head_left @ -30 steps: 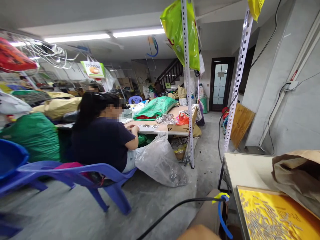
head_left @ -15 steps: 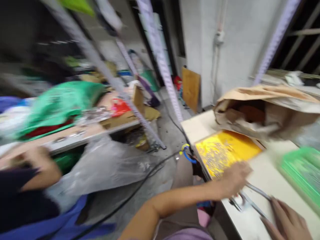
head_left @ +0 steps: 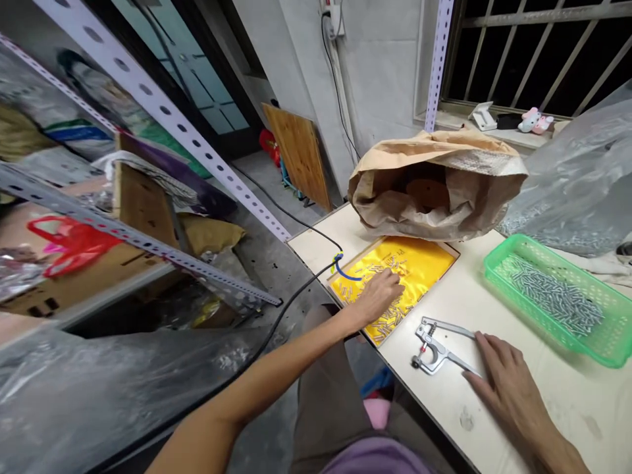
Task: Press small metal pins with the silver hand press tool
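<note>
Here we are at the cream-coloured tabletop (head_left: pixel 567 382), both hands in play! The left hand (head_left: pixel 378 296) is down over a shallow rectangular tray lined in bright yellow (head_left: pixel 419 258), fingers bent and drawn close together among small silvery metal pins (head_left: pixel 388 322); whether a pin is between those fingertips, I cannot tell from here. The pins lie thickest at the tray's near end, the far end mostly bare yellow.

Over to the right hand (head_left: pixel 513 378), half open, thumb and fingers loosely about the handle ends of the silver metal hand pliers (head_left: pixel 439 345). And the pliers? On the tabletop, just beside the tray's near corner, head toward the left, handles spread apart!

Behind the tray sits a crumpled brown paper bag (head_left: pixel 405 217), mouth gaping this way. Out beyond the right hand, a bright green perforated plastic basket (head_left: pixel 615 336) holds a heap of small grey metal pieces (head_left: pixel 553 296), with a large clear plastic bag (head_left: pixel 563 191) behind it.
</note>
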`<state>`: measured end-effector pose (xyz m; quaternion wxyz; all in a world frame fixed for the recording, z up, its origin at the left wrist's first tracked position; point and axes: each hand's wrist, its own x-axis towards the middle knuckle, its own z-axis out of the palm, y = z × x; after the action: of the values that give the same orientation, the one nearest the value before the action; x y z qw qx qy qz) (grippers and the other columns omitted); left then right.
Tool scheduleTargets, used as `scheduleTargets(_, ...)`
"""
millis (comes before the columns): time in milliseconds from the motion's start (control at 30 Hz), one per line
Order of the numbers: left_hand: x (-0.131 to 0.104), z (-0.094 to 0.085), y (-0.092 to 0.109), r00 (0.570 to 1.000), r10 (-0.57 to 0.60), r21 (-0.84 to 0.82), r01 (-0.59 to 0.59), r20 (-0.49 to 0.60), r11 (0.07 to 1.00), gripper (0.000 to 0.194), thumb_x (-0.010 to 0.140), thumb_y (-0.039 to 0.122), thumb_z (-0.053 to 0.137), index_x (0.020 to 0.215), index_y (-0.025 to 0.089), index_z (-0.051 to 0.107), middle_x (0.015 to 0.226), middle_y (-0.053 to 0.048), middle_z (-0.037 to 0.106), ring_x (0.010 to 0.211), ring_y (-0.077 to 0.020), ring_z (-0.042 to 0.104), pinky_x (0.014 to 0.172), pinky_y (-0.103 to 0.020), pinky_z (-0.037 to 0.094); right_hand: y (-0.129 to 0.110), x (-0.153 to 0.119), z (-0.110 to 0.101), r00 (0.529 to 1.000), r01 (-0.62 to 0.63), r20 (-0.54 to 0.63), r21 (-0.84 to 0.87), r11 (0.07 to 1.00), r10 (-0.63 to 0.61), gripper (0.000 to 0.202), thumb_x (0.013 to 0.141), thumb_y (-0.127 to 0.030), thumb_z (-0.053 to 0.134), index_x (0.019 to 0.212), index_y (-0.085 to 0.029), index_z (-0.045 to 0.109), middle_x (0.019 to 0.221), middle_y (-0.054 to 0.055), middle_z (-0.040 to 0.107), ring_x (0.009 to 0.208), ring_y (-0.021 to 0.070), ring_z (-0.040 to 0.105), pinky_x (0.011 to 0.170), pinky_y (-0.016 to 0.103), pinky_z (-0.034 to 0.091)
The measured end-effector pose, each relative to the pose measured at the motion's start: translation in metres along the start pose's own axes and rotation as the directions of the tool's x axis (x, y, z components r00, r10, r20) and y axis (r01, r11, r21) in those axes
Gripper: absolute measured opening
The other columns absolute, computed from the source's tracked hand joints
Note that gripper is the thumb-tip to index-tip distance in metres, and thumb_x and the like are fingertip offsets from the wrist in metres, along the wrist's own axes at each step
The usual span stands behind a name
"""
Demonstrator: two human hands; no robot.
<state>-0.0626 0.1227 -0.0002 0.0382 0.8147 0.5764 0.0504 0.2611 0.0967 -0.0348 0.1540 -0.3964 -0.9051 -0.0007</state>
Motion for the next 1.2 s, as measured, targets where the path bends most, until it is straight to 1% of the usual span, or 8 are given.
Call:
scheduleTargets(200,0.017,0.006,0.003,0.981,0.109,0.129,-0.13,0.159,0.983,0.019,0.088,0.011,0.047,0.075,0.014,0.061,0.086,-0.01,0.057,0.093,-0.0228,0.046,0.071,-0.031,0.036,-0.012,0.007,-0.016,0.998,0.019,0.058,0.047,0.999,-0.022,0.051,0.092,-0.046,0.038,0.133,-0.016,0.04,0.12,0.017,0.051,0.107,0.0299,0.047,0.083,0.043,0.046)
scheduleTargets(333,0.016,0.005,0.005,0.983,0.118,0.119,-0.135,0.139,0.984,0.02,0.087,0.005,0.044,0.077,0.012,0.061,0.086,-0.012,0.057,0.093,-0.0229,0.047,0.073,-0.032,0.038,-0.038,0.032,-0.026,0.976,0.162,0.119,0.156,0.974,-0.182,0.031,0.095,-0.025,0.039,0.121,-0.019,0.052,0.113,0.011,0.056,0.102,0.0232,0.048,0.083,0.035,0.044)
scheduleTargets(500,0.009,-0.014,0.008,0.998,0.013,-0.004,-0.013,0.059,1.0,0.019,0.088,0.011,0.043,0.077,0.014,0.059,0.085,-0.01,0.059,0.087,-0.0207,0.051,0.075,-0.031,0.041,-0.074,0.073,-0.012,0.848,0.379,0.345,0.139,0.915,-0.403,0.017,0.09,-0.015,0.049,0.097,-0.019,0.063,0.09,0.006,0.061,0.083,0.0207,0.05,0.068,0.032,0.04)
scheduleTargets(633,-0.016,-0.033,0.026,0.989,-0.145,-0.353,0.124,-0.033,0.927,0.015,0.088,0.02,0.042,0.079,0.017,0.054,0.078,-0.003,0.06,0.076,-0.0159,0.055,0.071,-0.026,0.042,-0.088,0.088,0.003,0.746,0.479,0.464,0.125,0.869,-0.478,0.017,0.089,-0.011,0.048,0.084,-0.013,0.063,0.086,0.007,0.059,0.084,0.0197,0.051,0.066,0.03,0.038)
scheduleTargets(733,-0.046,-0.028,0.048,0.981,-0.19,-0.594,0.178,0.043,0.784,0.019,0.091,0.029,0.036,0.082,0.02,0.051,0.073,0.0,0.059,0.067,-0.0135,0.056,0.064,-0.023,0.042,-0.084,0.083,0.008,0.771,0.447,0.422,0.172,0.878,-0.476,0.014,0.089,-0.009,0.047,0.086,-0.012,0.06,0.084,0.005,0.058,0.079,0.0177,0.05,0.065,0.029,0.036)
scheduleTargets(933,-0.086,0.021,0.091,0.961,-0.234,-0.801,0.253,0.146,0.543,0.035,0.089,0.049,0.033,0.076,0.021,0.049,0.072,-0.002,0.061,0.07,-0.0148,0.06,0.066,-0.021,0.047,-0.068,0.04,0.004,0.901,0.29,0.265,0.218,0.932,-0.342,0.013,0.091,-0.011,0.045,0.086,-0.015,0.056,0.084,0.003,0.058,0.074,0.0152,0.047,0.065,0.027,0.033)
scheduleTargets(1100,-0.09,0.046,0.118,0.921,-0.285,-0.912,0.335,0.264,0.238,0.046,0.083,0.065,0.037,0.08,0.021,0.05,0.084,-0.005,0.066,0.085,-0.0178,0.064,0.079,-0.022,0.048,-0.061,0.021,-0.003,0.922,0.215,0.281,0.195,0.957,-0.265,0.011,0.093,-0.017,0.046,0.091,-0.018,0.057,0.085,0.001,0.059,0.076,0.0141,0.048,0.066,0.028,0.031)
scheduleTargets(1200,-0.09,0.052,0.125,0.918,-0.283,-0.937,0.324,0.278,0.13,0.051,0.081,0.069,0.038,0.08,0.02,0.051,0.087,-0.006,0.067,0.087,-0.019,0.065,0.082,-0.024,0.049,-0.063,0.022,-0.005,0.91,0.16,0.356,0.173,0.972,-0.214,0.007,0.091,-0.019,0.05,0.087,-0.02,0.056,0.089,0.0,0.059,0.08,0.0142,0.049,0.067,0.029,0.032)
